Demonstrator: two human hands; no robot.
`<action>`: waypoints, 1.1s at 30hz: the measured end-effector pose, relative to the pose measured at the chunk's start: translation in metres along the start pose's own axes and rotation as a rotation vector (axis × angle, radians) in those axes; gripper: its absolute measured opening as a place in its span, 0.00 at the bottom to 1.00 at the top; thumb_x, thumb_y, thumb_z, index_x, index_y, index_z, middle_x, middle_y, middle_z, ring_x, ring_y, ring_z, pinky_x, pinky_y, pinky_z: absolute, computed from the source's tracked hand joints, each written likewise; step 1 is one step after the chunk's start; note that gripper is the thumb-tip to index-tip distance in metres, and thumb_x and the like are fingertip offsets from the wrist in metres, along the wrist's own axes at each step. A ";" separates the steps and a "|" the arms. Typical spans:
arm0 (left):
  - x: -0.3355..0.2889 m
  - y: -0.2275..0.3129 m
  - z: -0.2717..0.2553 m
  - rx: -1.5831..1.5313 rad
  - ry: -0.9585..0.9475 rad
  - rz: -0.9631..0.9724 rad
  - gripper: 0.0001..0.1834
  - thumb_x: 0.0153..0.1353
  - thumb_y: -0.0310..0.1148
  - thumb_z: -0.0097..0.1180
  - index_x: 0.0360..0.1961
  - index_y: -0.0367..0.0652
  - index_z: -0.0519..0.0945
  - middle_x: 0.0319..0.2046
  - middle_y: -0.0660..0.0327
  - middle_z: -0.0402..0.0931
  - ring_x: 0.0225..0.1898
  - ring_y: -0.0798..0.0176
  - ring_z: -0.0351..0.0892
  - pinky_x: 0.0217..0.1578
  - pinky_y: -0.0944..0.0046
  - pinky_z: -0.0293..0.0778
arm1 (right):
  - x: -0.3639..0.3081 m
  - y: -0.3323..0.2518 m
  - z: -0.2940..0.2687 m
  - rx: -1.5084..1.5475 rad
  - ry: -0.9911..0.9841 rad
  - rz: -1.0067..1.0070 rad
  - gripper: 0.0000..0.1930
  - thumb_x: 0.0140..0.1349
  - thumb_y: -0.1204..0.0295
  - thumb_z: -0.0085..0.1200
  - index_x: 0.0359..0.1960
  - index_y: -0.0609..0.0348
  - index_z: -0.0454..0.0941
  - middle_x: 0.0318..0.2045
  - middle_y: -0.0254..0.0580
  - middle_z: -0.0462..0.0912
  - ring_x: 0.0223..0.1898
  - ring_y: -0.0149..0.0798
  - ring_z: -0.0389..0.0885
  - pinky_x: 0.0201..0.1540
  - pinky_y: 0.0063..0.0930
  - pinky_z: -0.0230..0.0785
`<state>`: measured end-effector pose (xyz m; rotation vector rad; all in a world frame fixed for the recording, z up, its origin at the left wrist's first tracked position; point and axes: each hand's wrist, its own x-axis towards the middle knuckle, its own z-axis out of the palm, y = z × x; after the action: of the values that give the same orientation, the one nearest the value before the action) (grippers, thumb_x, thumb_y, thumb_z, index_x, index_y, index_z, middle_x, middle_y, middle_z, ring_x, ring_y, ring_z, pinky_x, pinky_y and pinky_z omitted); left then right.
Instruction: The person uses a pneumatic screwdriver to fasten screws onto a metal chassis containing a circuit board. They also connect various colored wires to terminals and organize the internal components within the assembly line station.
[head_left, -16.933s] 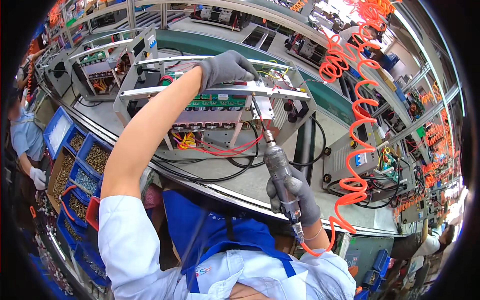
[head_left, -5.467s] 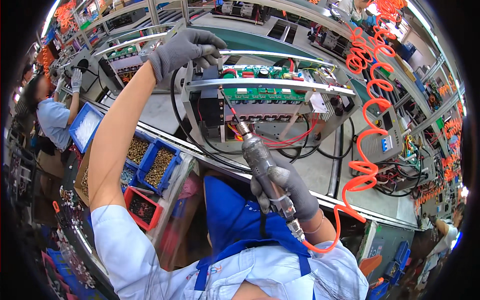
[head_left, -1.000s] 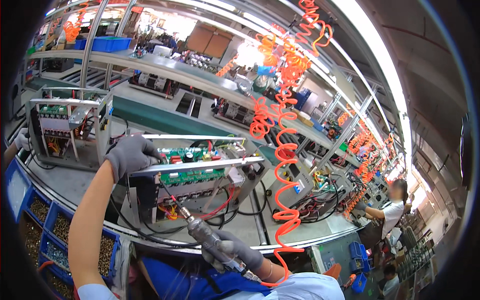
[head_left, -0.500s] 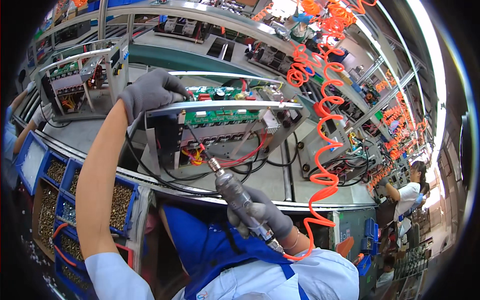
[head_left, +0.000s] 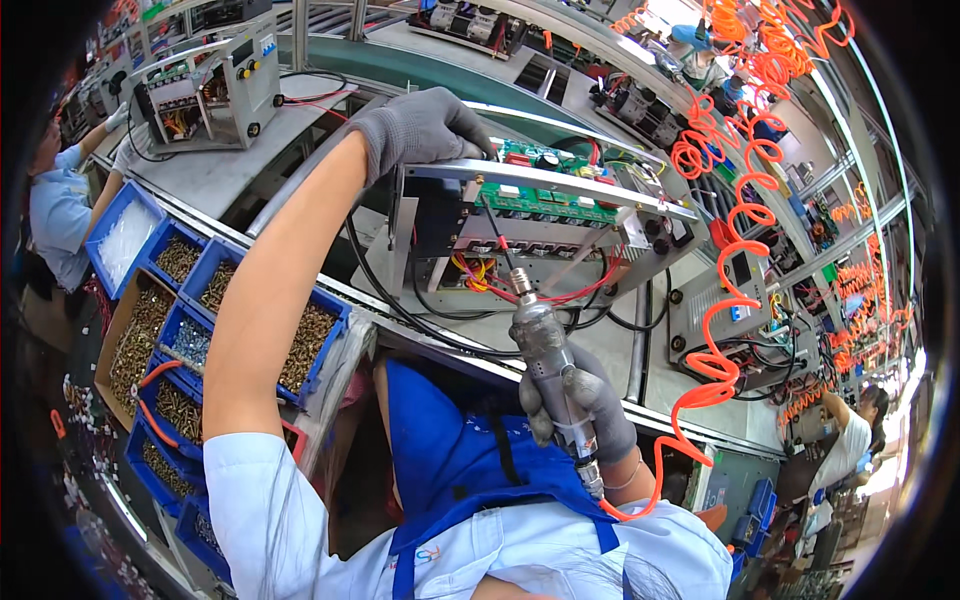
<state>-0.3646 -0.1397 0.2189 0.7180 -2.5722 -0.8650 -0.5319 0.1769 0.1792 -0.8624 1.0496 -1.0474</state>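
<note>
While a hose (head_left: 727, 372) overlaps a grey unit (head_left: 700, 322), the right grip (head_left: 600, 405) encircles a screwdriver (head_left: 543, 338); the arched left grip's (head_left: 420, 130) closure is unclear.

Chassis (head_left: 580, 187) on bench (head_left: 608, 355) btwn L unit (head_left: 245, 100) & R unit (head_left: 715, 305), bins (head_left: 323, 362) front L, driver (head_left: 545, 345) in R hand (head_left: 603, 408)

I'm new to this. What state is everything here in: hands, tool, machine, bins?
Left hand: gloved, fingers curled, over the near top rail; grip unclear.
Right hand: gloved, closed around the air screwdriver.
Air screwdriver: tilted, bit toward the rail; running or not unclear.
Orange hose: coiled, connected to the screwdriver.
Metal chassis: open-sided.
Green circuit board: exposed.
Blue bins: open, several holding small fasteners.
</note>
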 end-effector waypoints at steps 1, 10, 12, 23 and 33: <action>0.003 0.001 0.001 0.000 -0.005 -0.004 0.13 0.55 0.28 0.59 0.42 0.44 0.85 0.37 0.57 0.84 0.40 0.63 0.81 0.47 0.65 0.73 | 0.001 0.001 -0.001 0.008 0.002 -0.004 0.37 0.54 0.48 0.55 0.59 0.62 0.62 0.30 0.43 0.76 0.22 0.30 0.78 0.22 0.24 0.72; 0.000 -0.004 0.000 -0.105 -0.029 0.071 0.13 0.54 0.27 0.59 0.42 0.42 0.85 0.35 0.58 0.84 0.39 0.65 0.80 0.46 0.66 0.73 | 0.007 -0.001 0.000 0.019 -0.012 -0.031 0.37 0.55 0.48 0.55 0.58 0.63 0.62 0.29 0.43 0.76 0.21 0.30 0.78 0.21 0.22 0.73; 0.000 -0.006 -0.001 -0.113 -0.031 0.103 0.13 0.54 0.26 0.59 0.42 0.41 0.85 0.35 0.58 0.84 0.39 0.66 0.80 0.46 0.66 0.73 | 0.009 0.000 0.002 0.033 -0.010 -0.044 0.38 0.56 0.49 0.54 0.59 0.66 0.61 0.29 0.45 0.76 0.20 0.30 0.78 0.20 0.21 0.74; 0.002 -0.010 -0.002 -0.107 -0.068 0.068 0.13 0.54 0.25 0.59 0.42 0.41 0.85 0.36 0.58 0.84 0.38 0.66 0.80 0.45 0.67 0.73 | 0.010 0.000 0.002 0.033 -0.004 -0.021 0.35 0.54 0.51 0.55 0.57 0.62 0.63 0.29 0.43 0.76 0.21 0.30 0.78 0.21 0.23 0.73; 0.008 -0.011 -0.005 -0.078 -0.105 0.052 0.13 0.54 0.26 0.60 0.43 0.41 0.85 0.34 0.59 0.84 0.36 0.68 0.79 0.42 0.68 0.74 | 0.012 -0.001 0.002 0.056 -0.027 -0.023 0.36 0.54 0.49 0.55 0.57 0.62 0.63 0.30 0.44 0.76 0.22 0.31 0.78 0.22 0.23 0.72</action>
<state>-0.3649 -0.1537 0.2165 0.5954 -2.6189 -1.0051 -0.5280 0.1657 0.1776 -0.8435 0.9853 -1.0766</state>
